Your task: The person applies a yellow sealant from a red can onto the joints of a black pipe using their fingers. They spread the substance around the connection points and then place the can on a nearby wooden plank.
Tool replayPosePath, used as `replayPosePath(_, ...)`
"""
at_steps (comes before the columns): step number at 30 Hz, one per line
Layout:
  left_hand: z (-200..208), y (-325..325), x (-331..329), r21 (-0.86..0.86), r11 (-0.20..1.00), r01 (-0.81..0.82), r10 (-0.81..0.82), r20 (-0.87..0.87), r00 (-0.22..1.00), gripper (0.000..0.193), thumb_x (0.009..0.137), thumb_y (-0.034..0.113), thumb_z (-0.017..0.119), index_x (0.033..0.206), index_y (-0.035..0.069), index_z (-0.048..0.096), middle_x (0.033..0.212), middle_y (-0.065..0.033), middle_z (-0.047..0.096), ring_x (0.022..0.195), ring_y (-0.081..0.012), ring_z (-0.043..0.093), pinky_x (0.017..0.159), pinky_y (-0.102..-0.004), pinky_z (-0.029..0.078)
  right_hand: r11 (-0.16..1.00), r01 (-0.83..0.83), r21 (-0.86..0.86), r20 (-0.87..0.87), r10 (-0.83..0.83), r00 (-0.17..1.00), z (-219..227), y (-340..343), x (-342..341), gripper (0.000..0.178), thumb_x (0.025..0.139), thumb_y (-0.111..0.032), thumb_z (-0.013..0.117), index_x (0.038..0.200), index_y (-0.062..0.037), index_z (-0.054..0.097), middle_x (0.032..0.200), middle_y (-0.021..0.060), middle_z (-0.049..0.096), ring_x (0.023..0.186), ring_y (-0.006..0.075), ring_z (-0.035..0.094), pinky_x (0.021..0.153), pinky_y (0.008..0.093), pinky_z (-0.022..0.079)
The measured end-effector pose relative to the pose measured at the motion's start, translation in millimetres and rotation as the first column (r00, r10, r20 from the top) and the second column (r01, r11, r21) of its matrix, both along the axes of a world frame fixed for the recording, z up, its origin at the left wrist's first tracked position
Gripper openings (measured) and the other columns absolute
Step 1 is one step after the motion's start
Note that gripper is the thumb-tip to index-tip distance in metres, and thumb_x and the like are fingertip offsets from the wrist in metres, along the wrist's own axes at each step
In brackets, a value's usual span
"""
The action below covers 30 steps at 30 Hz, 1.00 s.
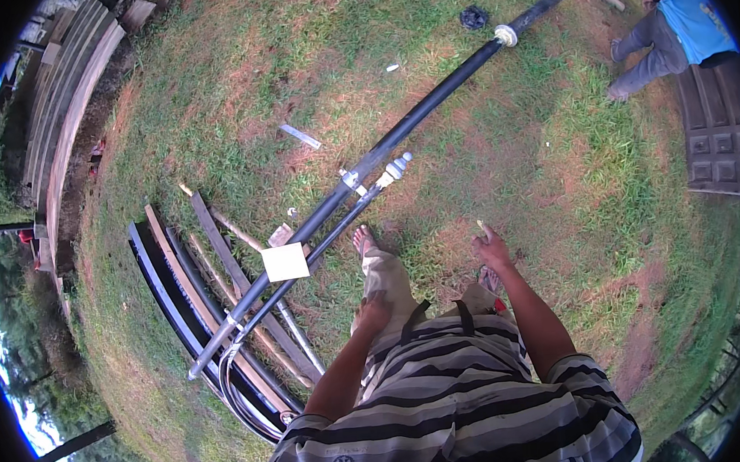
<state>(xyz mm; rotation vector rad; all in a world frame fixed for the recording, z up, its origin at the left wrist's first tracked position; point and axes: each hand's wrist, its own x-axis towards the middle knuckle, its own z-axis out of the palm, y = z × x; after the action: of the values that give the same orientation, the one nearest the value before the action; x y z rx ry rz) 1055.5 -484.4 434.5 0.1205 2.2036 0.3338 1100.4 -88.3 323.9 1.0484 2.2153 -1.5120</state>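
Observation:
My left hand is at my left thigh, against the light trousers; how its fingers lie is hard to see. My right hand is out over the grass with its fingers closed, and a small pale yellowish tip shows at them, too small to name. Ahead and to the left, a long dark pole with pale collars runs diagonally. Alongside it lies a thinner pipe ending in a grey knobbed fitting. A white square plate covers part of both.
Boards and lengths of metal lie left, beside coiled cable. A flat metal strip and a black plastic bag rest on the grass. Stacked planks line the far left. A person in blue stands far right near a panelled wooden door.

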Motion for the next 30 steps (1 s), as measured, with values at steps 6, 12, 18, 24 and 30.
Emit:
replayPosePath(6, -76, -58, -93, -0.010, 0.986, 0.164, -0.153, 0.298, 0.942, 0.076, 0.095, 0.046, 0.063, 0.161, 0.022, 0.034, 0.166, -0.0170, 0.035, 0.149, -0.0474, 0.038, 0.112, -0.0685, 0.039, 0.994, -0.093, -0.051, 0.115, 0.098, 0.988, -59, -158, -60, 0.075, 0.104, -0.032, 0.067, 0.162, 0.0002, 0.031, 0.115, 0.0182, 0.073, 0.086, 0.0186, 0.076, 0.067, 0.0312, 0.058)
replayPosePath(12, -122, -63, -96, -0.132, 0.991, 0.005, 0.040, 0.336, 0.941, 0.073, 0.097, 0.039, 0.062, 0.160, 0.017, 0.033, 0.164, -0.0163, 0.035, 0.147, -0.0460, 0.041, 0.111, -0.0623, 0.044, 0.869, 0.254, -0.425, 0.305, -0.127, 0.944, -98, -245, -179, 0.074, 0.104, -0.031, 0.067, 0.162, -0.0067, 0.030, 0.119, 0.0141, 0.073, 0.084, 0.0190, 0.075, 0.065, 0.0287, 0.057)
replayPosePath(18, -167, -69, -106, -0.076, 0.997, -0.001, 0.022, 0.276, 0.961, 0.058, 0.095, 0.032, 0.063, 0.146, 0.011, 0.048, 0.153, -0.0151, 0.048, 0.136, -0.0405, 0.052, 0.105, -0.0551, 0.050, 0.571, 0.625, -0.532, 0.339, -0.533, 0.775, -232, -251, -255, 0.089, 0.100, -0.039, 0.071, 0.168, -0.0191, 0.017, 0.159, 0.0137, 0.045, 0.130, 0.0293, 0.059, 0.097, 0.0496, 0.056)
replayPosePath(24, -176, -71, -107, -0.073, 0.997, 0.036, -0.017, 0.247, 0.969, 0.051, 0.095, 0.028, 0.063, 0.140, 0.007, 0.053, 0.146, -0.0156, 0.052, 0.132, -0.0388, 0.053, 0.104, -0.0520, 0.051, 0.295, 0.641, -0.708, 0.211, -0.778, 0.592, -291, -267, -320, 0.097, 0.097, -0.044, 0.076, 0.166, -0.0175, 0.013, 0.154, 0.0094, 0.044, 0.136, 0.0268, 0.048, 0.114, 0.0568, 0.037)
replayPosePath(30, -177, -74, -113, -0.072, 0.997, 0.023, -0.001, 0.290, 0.957, 0.053, 0.094, 0.030, 0.064, 0.140, 0.006, 0.053, 0.143, -0.0165, 0.053, 0.134, -0.0397, 0.051, 0.106, -0.0527, 0.048, 0.312, 0.554, -0.772, 0.109, -0.793, 0.599, -296, -270, -335, 0.082, 0.095, -0.041, 0.079, 0.156, -0.0226, 0.028, 0.145, 0.0032, 0.047, 0.133, 0.0230, 0.047, 0.112, 0.0558, 0.033)
